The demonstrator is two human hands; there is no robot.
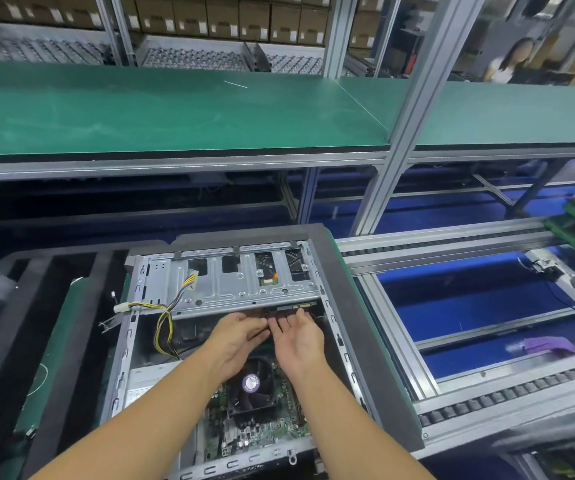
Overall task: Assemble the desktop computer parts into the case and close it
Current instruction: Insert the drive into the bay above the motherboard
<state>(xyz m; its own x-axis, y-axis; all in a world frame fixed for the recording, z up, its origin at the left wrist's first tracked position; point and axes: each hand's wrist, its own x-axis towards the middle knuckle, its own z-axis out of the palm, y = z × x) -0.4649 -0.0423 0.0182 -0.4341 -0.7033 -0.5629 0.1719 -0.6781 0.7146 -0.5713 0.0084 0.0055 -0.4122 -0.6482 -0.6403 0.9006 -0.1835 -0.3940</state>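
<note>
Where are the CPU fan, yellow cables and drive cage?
CPU fan (251, 382): head view, on the round hub sticker.
Yellow cables (166, 309): head view, where the bundle gathers at the cage's near left edge.
Drive cage (223, 289): head view, on its bare top plate.

Gap under the drive cage (230, 289)
It roofs the far half of the case (122, 362); yellow cables (163, 327) hang at left; cooler fan (253, 386) stands nearer, open above.

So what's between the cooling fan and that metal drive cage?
The left hand and right hand, at a dark card by the drive cage, in the head view.
</note>
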